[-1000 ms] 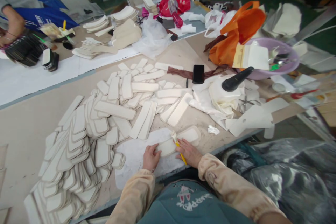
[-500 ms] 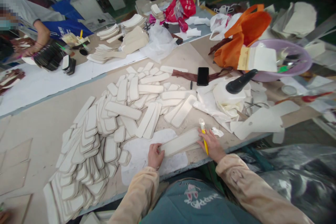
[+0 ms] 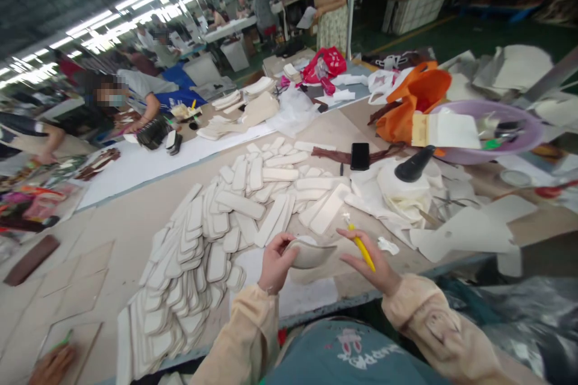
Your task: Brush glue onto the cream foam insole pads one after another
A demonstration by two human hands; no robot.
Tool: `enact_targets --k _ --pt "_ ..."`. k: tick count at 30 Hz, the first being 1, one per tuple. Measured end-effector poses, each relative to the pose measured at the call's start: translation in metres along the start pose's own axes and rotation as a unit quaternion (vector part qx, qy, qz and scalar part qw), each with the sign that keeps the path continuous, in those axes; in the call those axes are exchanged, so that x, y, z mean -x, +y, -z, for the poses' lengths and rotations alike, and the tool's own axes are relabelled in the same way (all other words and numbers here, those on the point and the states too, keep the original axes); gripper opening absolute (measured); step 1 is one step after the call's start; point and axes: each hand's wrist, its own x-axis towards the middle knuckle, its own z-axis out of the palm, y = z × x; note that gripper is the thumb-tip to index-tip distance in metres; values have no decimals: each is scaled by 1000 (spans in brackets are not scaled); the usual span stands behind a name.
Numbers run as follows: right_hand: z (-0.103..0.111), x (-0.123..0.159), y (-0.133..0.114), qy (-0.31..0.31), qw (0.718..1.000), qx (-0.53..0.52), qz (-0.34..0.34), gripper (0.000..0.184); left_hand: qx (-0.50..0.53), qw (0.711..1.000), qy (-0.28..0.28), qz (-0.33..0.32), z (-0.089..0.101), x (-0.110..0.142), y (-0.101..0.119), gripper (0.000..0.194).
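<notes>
My left hand (image 3: 276,263) pinches one end of a flat, pale strip with rounded ends (image 3: 310,254), which is raised off the table and bowed. In my right hand (image 3: 377,267) is a yellow-handled brush (image 3: 362,248), its whitish bristles pointing away from me; the thumb and fingers are spread apart around the strip's free end without visibly touching it. Beneath lies a white paper sheet (image 3: 313,296). A large heap of similar strips (image 3: 192,252) spreads to the left and beyond my hands. A small crumpled white scrap (image 3: 388,245) sits right of the brush.
A white container with a black cone on top (image 3: 413,165) stands at the right, near a phone (image 3: 360,156). Behind are a purple basin (image 3: 528,132) and an orange bag (image 3: 413,96). Another person's hand (image 3: 53,366) works at lower left; co-workers sit across the table.
The strip, earlier lying flat between both hands, is now lifted and bent in my left hand. My right hand has let go of its end, keeping the brush. The view has tilted up.
</notes>
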Motion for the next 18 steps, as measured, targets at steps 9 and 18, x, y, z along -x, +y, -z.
enact_targets --k 9,18 --pt "-51 -32 -62 -9 982 -178 -69 38 184 975 116 -32 15 -9 82 43" --pt "-74 -45 -102 -22 969 -213 -120 44 296 949 104 -23 26 -3 64 47"
